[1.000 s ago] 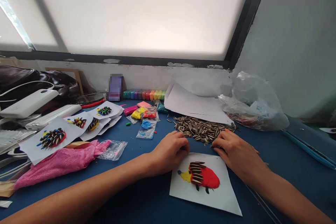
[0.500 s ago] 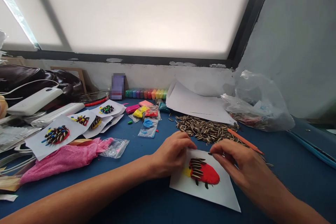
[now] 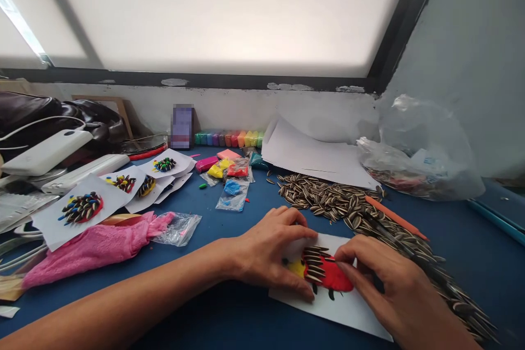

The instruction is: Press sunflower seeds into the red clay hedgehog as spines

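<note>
A white sheet of paper (image 3: 348, 317) carries a flattened red clay body (image 3: 338, 279) with a yellow clay end (image 3: 297, 268). Striped sunflower seeds (image 3: 315, 263) stick into the red clay in rows, and small dark pieces lie along its lower edge. My left hand (image 3: 273, 254) rests on the paper's left side, thumb and fingers spread around the yellow end. With thumb and forefinger, my right hand (image 3: 385, 284) pinches a sunflower seed (image 3: 330, 259) against the top of the red clay; the fingertips partly hide it.
Behind my hands lies a heap of sunflower seeds (image 3: 311, 197) with an orange stick (image 3: 396, 217) on it. Clay packets (image 3: 232, 188), a pink cloth (image 3: 94, 243) and finished seed-and-clay pictures (image 3: 84, 208) are to the left. White paper (image 3: 311, 161) and a plastic bag (image 3: 426, 158) stand behind.
My right hand has brought the seed from above the paper down onto the red clay. My left thumb and fingers have spread apart over the paper. The view has shifted slightly.
</note>
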Available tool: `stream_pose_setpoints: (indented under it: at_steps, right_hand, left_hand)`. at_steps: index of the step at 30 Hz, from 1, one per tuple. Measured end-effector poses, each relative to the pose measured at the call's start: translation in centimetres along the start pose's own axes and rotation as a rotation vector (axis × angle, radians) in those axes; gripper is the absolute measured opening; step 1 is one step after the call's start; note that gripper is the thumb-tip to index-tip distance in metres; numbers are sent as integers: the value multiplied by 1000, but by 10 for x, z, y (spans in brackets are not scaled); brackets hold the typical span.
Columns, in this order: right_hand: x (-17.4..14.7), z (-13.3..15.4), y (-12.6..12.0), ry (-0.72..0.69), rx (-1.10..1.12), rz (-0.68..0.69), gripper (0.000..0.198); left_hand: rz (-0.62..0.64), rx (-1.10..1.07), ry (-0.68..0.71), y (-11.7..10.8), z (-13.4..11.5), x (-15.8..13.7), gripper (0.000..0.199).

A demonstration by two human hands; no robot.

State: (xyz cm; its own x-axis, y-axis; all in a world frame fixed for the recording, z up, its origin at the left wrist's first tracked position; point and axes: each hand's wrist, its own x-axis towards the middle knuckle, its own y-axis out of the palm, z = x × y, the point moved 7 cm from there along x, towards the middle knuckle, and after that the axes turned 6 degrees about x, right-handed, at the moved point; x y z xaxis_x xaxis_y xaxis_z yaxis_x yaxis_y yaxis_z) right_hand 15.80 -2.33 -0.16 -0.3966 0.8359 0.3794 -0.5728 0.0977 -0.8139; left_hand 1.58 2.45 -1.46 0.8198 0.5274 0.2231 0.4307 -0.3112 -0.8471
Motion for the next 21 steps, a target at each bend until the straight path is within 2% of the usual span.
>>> stream_pose_setpoints:
  at_steps: [9,21]
  right_hand:
    - [2,4,-1,11,-17,-25,16]
    - [4,3,9,24,6,36,18]
  left_hand:
    - [39,-20,-11,1,1,1,70]
    - [22,-33,11,4,4,2,71]
